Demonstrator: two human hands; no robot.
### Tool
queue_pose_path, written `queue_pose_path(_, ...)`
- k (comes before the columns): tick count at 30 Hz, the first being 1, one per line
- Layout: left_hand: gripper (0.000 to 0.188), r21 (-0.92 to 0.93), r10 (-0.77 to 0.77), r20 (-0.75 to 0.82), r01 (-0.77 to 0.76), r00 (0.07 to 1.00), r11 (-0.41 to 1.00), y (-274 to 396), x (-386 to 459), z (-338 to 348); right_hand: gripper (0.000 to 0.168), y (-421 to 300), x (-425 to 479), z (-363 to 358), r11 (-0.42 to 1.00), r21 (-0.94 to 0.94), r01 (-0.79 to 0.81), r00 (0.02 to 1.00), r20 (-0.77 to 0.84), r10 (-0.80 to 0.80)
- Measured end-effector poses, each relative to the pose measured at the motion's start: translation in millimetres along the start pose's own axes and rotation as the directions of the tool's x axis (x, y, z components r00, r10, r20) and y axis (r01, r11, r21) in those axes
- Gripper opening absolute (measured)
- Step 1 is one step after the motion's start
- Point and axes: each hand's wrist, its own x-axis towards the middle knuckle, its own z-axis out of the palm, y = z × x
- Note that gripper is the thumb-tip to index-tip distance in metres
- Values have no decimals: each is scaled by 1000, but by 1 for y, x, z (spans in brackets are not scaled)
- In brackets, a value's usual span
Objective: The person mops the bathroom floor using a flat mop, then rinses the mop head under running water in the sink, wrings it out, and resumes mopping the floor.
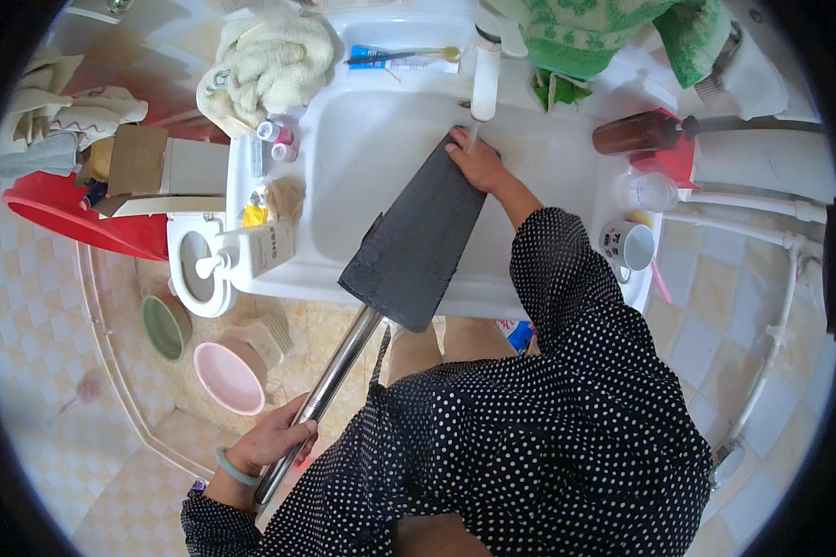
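A flat mop head with a dark grey pad (425, 240) lies slanted over the white washbasin (348, 167), its lower end reaching past the front rim. My left hand (279, 435) is closed round the mop's metal handle (341, 362), low in front of my body. At the pad's far end, my right hand (477, 159) rests with its fingers on the edge of the pad, just under the white faucet (485, 80). Water seems to run from the spout onto that hand. Whether its thumb grips the pad's underside is hidden.
A cream towel (272, 66), small bottles and a white pump bottle (258, 250) line the basin's left side. At its right stand a brown bottle (634, 132) and a cup (627, 245). A green towel (592, 35) hangs behind. Pink (230, 377) and green basins (166, 327) sit below left.
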Motion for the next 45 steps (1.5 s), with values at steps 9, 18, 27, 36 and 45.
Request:
queue_pose_path(9, 47, -40, 34, 13, -33, 999, 999, 0, -2, -3, 51, -139, -128, 4, 861, 215, 460, 870, 86, -486)
queue_pose_path(18, 45, 17, 14, -24, -13, 1000, 1000, 1, -5, 0, 46, 3, -6, 17, 983, 12, 182, 983, -31, -182)
queue_pose_path(27, 48, -5, 35, 2, -35, 999, 999, 3, -5, -6, 42, -29, -8, 12, 984, 160, 79, 994, 68, -91)
queue_pose_path(36, 46, 42, 41, -24, -40, 999, 998, 0, -2, -5, 48, -95, -92, 16, 920, 114, 374, 927, -8, -375)
queue_pose_path(45, 50, 4, 35, -3, -35, 999, 999, 10, -5, -1, 41, 54, 21, 6, 888, 456, -58, 975, -165, 149)
